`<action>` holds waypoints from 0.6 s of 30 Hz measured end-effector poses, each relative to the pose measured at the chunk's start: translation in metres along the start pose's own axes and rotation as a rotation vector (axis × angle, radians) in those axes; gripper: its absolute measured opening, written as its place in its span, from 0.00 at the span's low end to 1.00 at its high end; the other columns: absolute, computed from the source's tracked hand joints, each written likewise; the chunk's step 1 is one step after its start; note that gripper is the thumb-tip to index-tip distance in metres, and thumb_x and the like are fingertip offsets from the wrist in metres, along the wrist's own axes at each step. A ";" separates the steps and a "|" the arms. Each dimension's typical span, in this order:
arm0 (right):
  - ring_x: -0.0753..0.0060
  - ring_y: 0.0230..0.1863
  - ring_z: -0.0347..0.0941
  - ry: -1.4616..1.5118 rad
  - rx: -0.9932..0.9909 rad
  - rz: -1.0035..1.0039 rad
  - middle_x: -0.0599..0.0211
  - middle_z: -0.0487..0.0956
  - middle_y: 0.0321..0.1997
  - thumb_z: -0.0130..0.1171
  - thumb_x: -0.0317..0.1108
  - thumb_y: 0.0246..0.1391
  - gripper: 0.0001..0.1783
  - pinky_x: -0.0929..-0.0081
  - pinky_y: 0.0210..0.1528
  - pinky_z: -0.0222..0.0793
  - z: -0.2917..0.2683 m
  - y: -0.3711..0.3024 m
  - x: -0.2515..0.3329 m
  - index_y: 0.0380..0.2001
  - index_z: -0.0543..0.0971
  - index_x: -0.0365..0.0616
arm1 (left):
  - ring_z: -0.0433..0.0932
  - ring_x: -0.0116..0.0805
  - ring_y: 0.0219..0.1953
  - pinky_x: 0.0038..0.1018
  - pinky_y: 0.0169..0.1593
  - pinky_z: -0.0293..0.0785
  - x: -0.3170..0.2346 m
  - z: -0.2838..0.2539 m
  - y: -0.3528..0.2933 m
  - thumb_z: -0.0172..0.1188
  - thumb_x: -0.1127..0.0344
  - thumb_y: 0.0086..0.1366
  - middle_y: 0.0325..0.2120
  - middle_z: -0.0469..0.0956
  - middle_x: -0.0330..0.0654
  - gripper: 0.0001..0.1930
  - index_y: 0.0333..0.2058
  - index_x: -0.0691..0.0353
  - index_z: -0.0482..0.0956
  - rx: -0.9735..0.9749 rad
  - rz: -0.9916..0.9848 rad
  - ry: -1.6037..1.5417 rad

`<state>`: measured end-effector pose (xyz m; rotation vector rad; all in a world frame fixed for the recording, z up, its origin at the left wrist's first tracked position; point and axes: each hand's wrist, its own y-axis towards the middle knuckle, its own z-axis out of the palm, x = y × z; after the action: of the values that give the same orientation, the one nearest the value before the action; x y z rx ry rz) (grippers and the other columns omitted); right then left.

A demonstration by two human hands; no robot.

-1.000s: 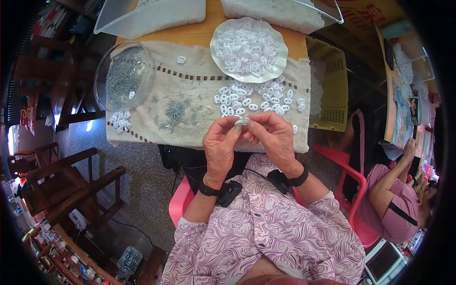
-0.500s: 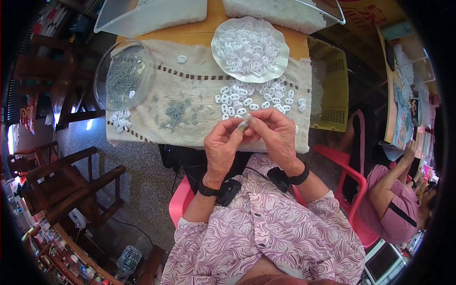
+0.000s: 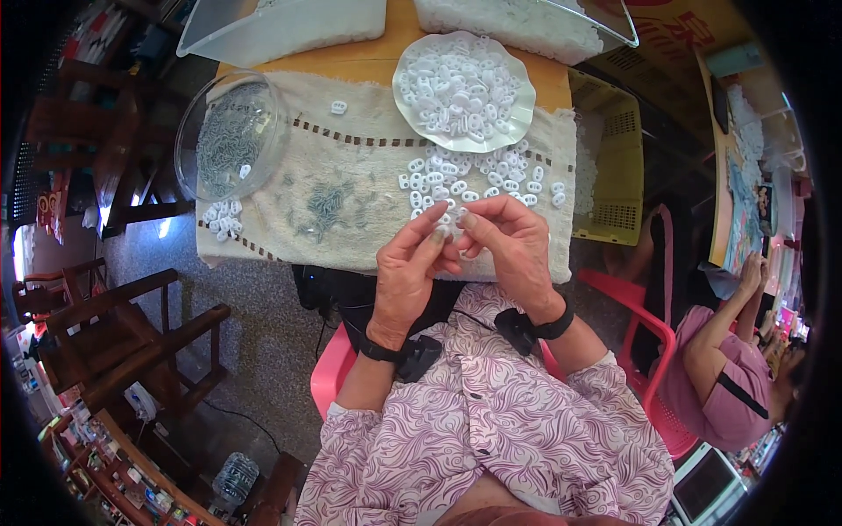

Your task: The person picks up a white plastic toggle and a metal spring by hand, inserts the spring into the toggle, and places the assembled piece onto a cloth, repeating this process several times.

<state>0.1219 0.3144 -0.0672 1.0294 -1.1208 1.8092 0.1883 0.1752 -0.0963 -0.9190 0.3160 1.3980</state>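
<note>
My left hand and my right hand meet over the near edge of the cloth, both closed in a pinch. Between their fingertips are small white plastic pieces; the fingers partly cover them, so exactly how they fit together is hidden. Just beyond the fingers lie loose white oval pieces with two holes. More of these fill a scalloped plate behind them. Tiny grey metal parts lie in a loose pile left of my hands, and a clear round bowl holds many more.
A beige cloth covers the wooden table. Two translucent bins stand at the far side. A few white pieces lie below the bowl. Right of the table is a yellow crate; beyond it a person sits at another table.
My fingertips have parted slightly and the left fingers have straightened a little, so more of the white pieces shows between them. Nothing on the cloth has visibly moved.
</note>
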 end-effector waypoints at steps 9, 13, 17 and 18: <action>0.86 0.24 0.74 -0.163 -0.008 0.018 0.72 0.79 0.25 0.59 0.25 0.54 0.06 0.87 0.25 0.70 0.001 -0.015 0.005 0.36 0.77 0.35 | 0.80 0.32 0.35 0.30 0.40 0.82 -0.009 -0.001 -0.001 0.55 0.74 0.65 0.37 0.78 0.46 0.16 0.52 0.68 0.71 0.023 0.008 -0.174; 0.88 0.25 0.73 -0.187 -0.003 -0.032 0.72 0.79 0.25 0.60 0.25 0.54 0.05 0.88 0.26 0.70 0.005 -0.015 0.003 0.34 0.77 0.35 | 0.81 0.33 0.34 0.28 0.38 0.83 -0.010 -0.003 -0.002 0.56 0.75 0.64 0.37 0.78 0.48 0.17 0.52 0.69 0.70 0.007 0.036 -0.090; 0.88 0.25 0.73 -0.200 0.009 -0.029 0.72 0.79 0.25 0.60 0.25 0.54 0.05 0.88 0.26 0.70 0.006 -0.013 0.003 0.34 0.77 0.35 | 0.81 0.33 0.33 0.27 0.37 0.83 -0.010 -0.003 -0.002 0.56 0.75 0.64 0.36 0.78 0.48 0.17 0.51 0.70 0.70 0.003 0.063 -0.035; 0.88 0.26 0.73 -0.210 0.011 -0.021 0.72 0.79 0.25 0.59 0.24 0.54 0.04 0.88 0.26 0.71 0.006 -0.013 0.004 0.34 0.77 0.35 | 0.81 0.33 0.33 0.27 0.36 0.83 -0.010 -0.003 -0.003 0.57 0.75 0.64 0.36 0.79 0.48 0.17 0.51 0.70 0.70 0.007 0.070 -0.003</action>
<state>0.1332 0.3139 -0.0581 1.2564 -1.2198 1.7220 0.1898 0.1665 -0.0902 -0.9073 0.3534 1.4615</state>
